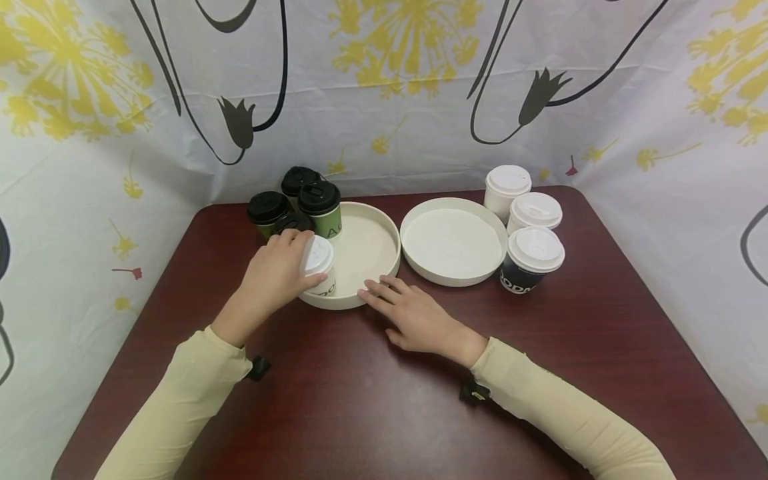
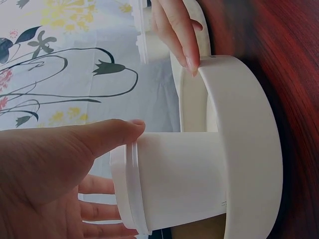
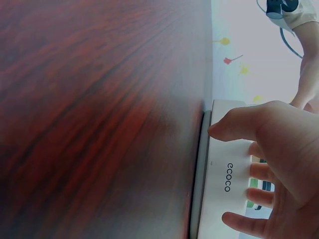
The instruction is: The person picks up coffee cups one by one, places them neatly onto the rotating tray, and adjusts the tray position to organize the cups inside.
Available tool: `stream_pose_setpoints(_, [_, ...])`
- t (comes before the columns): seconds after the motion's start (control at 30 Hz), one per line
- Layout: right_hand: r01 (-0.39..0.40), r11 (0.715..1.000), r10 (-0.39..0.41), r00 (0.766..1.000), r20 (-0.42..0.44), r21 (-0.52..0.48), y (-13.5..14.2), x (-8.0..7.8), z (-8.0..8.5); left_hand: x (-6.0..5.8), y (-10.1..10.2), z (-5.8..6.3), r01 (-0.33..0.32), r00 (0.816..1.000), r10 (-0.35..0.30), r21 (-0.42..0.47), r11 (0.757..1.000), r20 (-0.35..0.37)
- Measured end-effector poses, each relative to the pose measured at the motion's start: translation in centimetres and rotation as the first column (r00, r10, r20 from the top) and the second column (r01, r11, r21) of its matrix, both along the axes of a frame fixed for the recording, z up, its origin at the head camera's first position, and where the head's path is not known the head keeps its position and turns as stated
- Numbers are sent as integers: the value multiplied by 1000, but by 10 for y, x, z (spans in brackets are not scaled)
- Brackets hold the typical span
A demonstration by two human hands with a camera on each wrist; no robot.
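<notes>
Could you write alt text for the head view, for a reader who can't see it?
A person's left hand grips a white-lidded cup at the left tray, while the right hand touches that tray's wall. Four black-lidded cups cluster beyond the left hand; three more white-lidded cups stand right of the right tray.

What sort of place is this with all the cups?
Probably a small indoor booth, though I can't be sure. Patterned cloth surrounds the far part of a dark red table, with lidded cups and round trays on it.
</notes>
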State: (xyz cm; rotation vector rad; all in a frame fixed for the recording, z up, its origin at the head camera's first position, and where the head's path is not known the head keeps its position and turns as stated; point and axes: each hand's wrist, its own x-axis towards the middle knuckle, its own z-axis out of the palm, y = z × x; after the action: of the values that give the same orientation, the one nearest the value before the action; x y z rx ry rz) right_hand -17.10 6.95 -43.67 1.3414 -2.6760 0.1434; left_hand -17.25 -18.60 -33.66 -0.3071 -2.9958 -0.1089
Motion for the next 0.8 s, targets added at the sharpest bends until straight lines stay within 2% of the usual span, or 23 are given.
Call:
stream_pose_setpoints(0.33, [0, 1000, 0, 1000, 10, -12, 0, 0, 0, 1, 0, 0, 3, 1000, -3, 5, 1000, -5])
stream_pose_setpoints(0.43, [2, 1000, -2, 1000, 12, -9, 0, 0, 0, 4, 1, 0, 13, 999, -12, 20, 1000, -35])
stream_pose_setpoints(0.53, [1, 1000, 0, 1000, 7, -9, 0, 0, -1, 10, 5, 0, 63, 992, -59, 37, 997, -109])
stream_pose_setpoints(0.67, [-7, 1000, 7, 1000, -9, -12, 0, 0, -2, 26, 18, -2, 173, 962, -162, 34, 984, -219])
stream_pose_setpoints(0.73, [-8, 1000, 8, 1000, -15, -12, 0, 0, -3, 35, 25, -6, 219, 949, -207, 22, 976, -236])
stream_pose_setpoints(0.8, [-6, 1000, 6, 1000, -16, -12, 0, 0, -3, 43, 32, -12, 245, 946, -237, 12, 969, -220])
